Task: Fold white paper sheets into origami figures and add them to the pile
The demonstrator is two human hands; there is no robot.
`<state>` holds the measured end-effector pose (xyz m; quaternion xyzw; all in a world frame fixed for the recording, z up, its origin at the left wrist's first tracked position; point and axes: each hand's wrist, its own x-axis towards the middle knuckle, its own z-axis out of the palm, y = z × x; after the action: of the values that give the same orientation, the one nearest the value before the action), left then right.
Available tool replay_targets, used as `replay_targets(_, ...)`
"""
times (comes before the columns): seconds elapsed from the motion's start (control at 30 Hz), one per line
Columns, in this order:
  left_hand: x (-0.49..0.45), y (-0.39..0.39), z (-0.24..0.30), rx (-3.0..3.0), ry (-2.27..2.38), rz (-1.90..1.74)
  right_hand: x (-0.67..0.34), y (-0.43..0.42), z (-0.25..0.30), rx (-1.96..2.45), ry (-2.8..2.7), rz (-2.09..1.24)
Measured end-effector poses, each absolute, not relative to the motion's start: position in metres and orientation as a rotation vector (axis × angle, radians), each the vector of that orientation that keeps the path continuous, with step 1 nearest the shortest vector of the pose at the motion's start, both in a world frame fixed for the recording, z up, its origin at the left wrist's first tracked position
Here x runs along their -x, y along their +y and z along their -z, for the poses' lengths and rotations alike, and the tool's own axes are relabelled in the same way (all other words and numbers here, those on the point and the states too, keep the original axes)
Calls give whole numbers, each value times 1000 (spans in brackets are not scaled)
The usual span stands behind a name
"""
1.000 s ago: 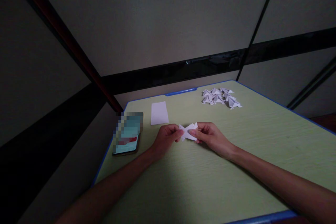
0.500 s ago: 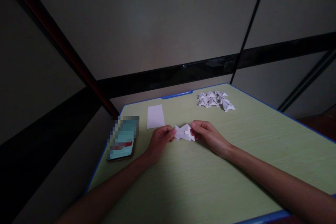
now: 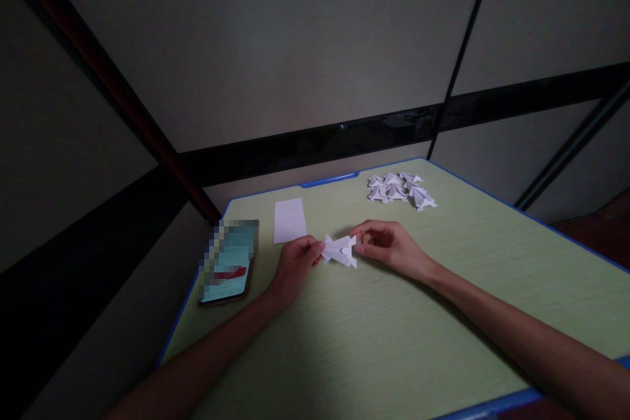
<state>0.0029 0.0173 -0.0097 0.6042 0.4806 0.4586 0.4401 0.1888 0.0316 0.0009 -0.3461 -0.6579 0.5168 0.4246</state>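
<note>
A white origami frog (image 3: 338,250) is held above the table between my two hands. My left hand (image 3: 295,269) pinches its left end, thumb on top and the other fingers curled below. At the opposite end, the thumb and index finger of my right hand (image 3: 386,246) close around the tip of the upper leg; the exact contact is partly hidden. The frog's pointed legs spread at its right end, with a small folded flap between them.
Several finished-looking origami frogs (image 3: 398,190) sit grouped at the back right of the pale green table (image 3: 472,262). A blank white sheet of paper (image 3: 289,220) lies behind my left hand. At the left is a phone (image 3: 229,275) with its screen lit and partly blurred.
My right hand has shifted its grip from the frog's right end to the upper leg tip, its thumb now lower. Both legs show more fully. My left hand keeps its pinch.
</note>
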Motion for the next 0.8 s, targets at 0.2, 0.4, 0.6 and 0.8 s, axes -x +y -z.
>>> replay_targets(0.2, -4, 15, 6, -1525, 1208, -1125, -195, 34, 1, 857, -1891, -913)
replay_targets(0.4, -4, 15, 7, -1565, 1222, -1078, -195, 29, -1, 746, -2085, -834)
replay_targets(0.6, -4, 15, 6, -1565, 1236, -1079, -194, 26, -1, 682, -2171, -760)
replay_targets(0.8, -5, 15, 4, -1576, 1255, -1061, -194, 27, 1, 685, -2184, -622)
